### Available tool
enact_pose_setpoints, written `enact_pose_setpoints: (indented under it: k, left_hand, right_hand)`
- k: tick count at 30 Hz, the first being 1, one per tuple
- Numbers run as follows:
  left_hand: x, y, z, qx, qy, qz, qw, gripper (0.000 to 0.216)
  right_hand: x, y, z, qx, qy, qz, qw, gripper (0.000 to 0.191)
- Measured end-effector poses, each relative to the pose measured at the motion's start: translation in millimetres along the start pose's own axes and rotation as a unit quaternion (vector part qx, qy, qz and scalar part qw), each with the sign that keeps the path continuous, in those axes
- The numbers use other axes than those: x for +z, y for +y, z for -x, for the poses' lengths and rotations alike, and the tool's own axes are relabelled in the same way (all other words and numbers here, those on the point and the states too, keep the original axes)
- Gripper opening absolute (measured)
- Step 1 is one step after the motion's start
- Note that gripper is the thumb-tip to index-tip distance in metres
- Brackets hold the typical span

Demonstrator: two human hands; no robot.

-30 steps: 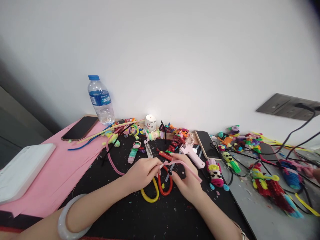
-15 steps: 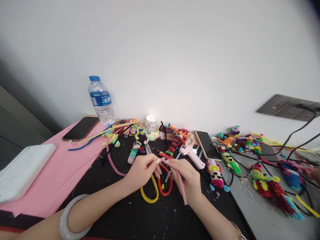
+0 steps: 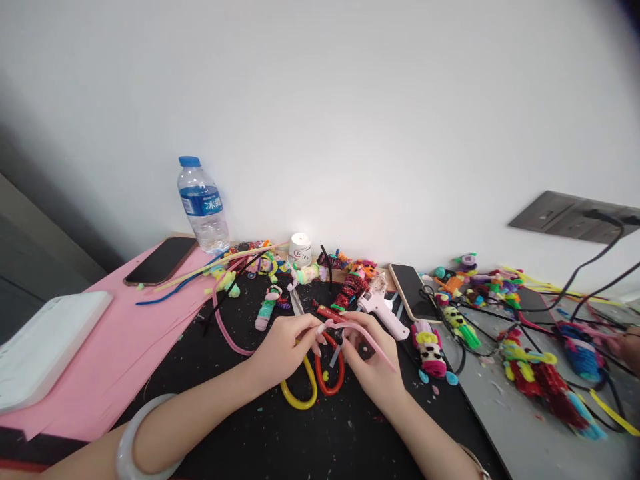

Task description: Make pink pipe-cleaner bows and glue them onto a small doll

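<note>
My left hand point(image 3: 284, 348) and my right hand point(image 3: 373, 360) meet over the black mat point(image 3: 280, 433), both pinched on a pink pipe cleaner point(image 3: 367, 339). The fuzzy pink stem runs from my fingertips out to the right over my right hand. Under my hands lie scissors with a yellow and a red handle loop point(image 3: 315, 383). A pale bangle point(image 3: 131, 440) sits on my left wrist.
A water bottle point(image 3: 203, 205), a dark phone point(image 3: 160, 260) on pink paper point(image 3: 100, 353), a white glue gun point(image 3: 383, 310), a second phone point(image 3: 413, 290), a small white cup point(image 3: 300, 249) and several pipe-cleaner figures surround the mat. Cables run from a wall socket point(image 3: 575, 217). Another person's hand point(image 3: 631, 347) shows at right.
The free end of the pink pipe cleaner swung down toward me half a second ago and now points back out to the right. My hands stayed together over the scissors.
</note>
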State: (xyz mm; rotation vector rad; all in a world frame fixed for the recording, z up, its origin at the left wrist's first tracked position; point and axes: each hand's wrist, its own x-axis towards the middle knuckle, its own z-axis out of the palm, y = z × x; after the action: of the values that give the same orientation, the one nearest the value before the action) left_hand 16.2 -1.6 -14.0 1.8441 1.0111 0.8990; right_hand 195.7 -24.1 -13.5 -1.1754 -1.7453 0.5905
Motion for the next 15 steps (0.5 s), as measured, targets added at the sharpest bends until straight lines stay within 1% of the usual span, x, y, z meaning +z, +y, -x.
enact_pose_setpoints:
  k: [1,2,3,4,7,11,13,15]
  left_hand:
    - [-0.2,0.0,0.5,0.016,0.005,-0.024,1.0,0.025]
    - [-0.3,-0.1,0.9,0.029,0.008,-0.043,0.999,0.025]
    - [-0.3,-0.3,1.1,0.034,0.009,-0.055,0.998,0.026]
    - [-0.3,-0.7,1.1,0.034,0.012,-0.06,0.998,0.026]
    - [-0.2,-2.9,-0.1,0.008,0.021,-0.042,0.999,0.024]
    - [-0.2,-6.8,-2.8,-0.041,0.032,0.026,0.998,0.022]
    - [-0.3,-7.8,-3.6,-0.055,0.051,0.047,0.996,0.024]
    - [-0.7,-7.6,-4.0,-0.048,0.069,0.045,0.995,0.026]
  right_hand:
    - [0.6,-0.6,0.3,0.009,-0.001,-0.012,1.0,0.024]
    - [1.1,-1.0,0.6,0.015,0.0,-0.017,1.0,0.018]
    - [1.6,-1.1,0.7,0.019,0.002,-0.014,1.0,0.011]
    - [1.8,-0.8,0.7,0.021,0.005,-0.004,1.0,0.008]
    - [0.9,0.7,-0.8,0.014,0.029,0.034,0.999,0.012]
    - [-3.6,0.7,-4.6,-0.024,0.058,0.073,0.995,0.013]
    - [-5.2,-0.3,-6.4,-0.055,0.058,0.084,0.993,0.014]
    - [-5.5,-1.1,-7.9,-0.092,0.046,0.083,0.991,0.017]
